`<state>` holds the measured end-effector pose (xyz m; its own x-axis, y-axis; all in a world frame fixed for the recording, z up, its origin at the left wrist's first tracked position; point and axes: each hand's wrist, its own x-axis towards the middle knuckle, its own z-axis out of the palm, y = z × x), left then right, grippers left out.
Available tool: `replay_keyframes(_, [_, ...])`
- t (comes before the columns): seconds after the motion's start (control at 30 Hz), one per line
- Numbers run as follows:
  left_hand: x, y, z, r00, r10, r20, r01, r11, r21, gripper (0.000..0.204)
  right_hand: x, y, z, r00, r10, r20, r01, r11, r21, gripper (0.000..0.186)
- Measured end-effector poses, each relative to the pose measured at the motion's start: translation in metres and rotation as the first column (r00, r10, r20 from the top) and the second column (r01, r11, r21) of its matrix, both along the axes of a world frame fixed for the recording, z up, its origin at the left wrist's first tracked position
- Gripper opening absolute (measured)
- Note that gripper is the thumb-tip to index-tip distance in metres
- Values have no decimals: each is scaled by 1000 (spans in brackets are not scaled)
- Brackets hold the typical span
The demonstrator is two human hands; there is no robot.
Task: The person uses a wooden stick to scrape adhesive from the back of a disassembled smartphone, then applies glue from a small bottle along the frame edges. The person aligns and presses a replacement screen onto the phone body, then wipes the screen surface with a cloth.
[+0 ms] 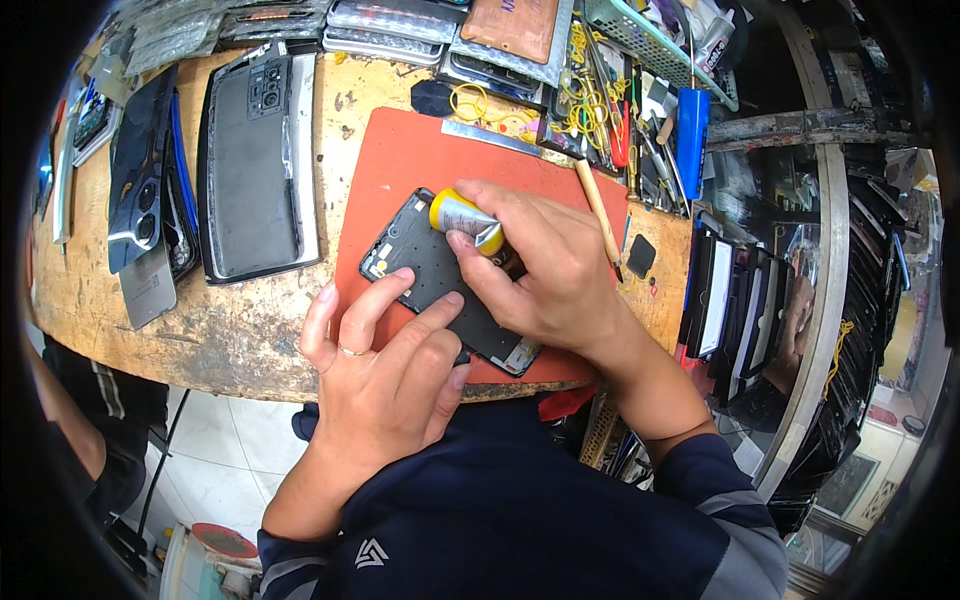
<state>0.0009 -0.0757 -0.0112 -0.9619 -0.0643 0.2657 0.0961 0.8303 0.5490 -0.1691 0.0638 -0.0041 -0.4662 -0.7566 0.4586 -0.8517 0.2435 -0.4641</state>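
Observation:
A dark phone frame (420, 262) with small dots over its surface lies at a slant on the red-orange mat (380, 150). My left hand (390, 375) rests at its near left side, fingers spread and some fingertips touching the frame. A ring is on one of those fingers. Above the frame's upper part, my right hand (545, 265) is closed around a yellow and silver squeeze tube (462, 222). The tube is tilted, and its far end is partly hidden by my fingers.
To the left lie a large dark phone back (255, 150) and a glossy dark-blue phone back (142, 190). A wooden-handled brush (597, 215) and a metal ruler (490, 137) lie near the mat's edges. Tools, a blue cylinder (692, 140) and a green basket (640, 40) stand at the back right.

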Motion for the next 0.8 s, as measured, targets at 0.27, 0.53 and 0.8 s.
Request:
replay_keyframes(0.27, [0,1,0,1000,4,-15,-5,1000,-11,14,2,-1,0,999,41,32,-41,999,-1,44])
replay_keyframes(0.53, [-1,1,-2,998,5,-65,-8,999,-35,15,6,-2,-5,994,82,66,-81,997,-16,43])
replay_keyframes(0.8, [-2,1,-3,996,7,-90,-11,999,-46,15,2,-2,-5,997,67,37,-66,997,-28,42])
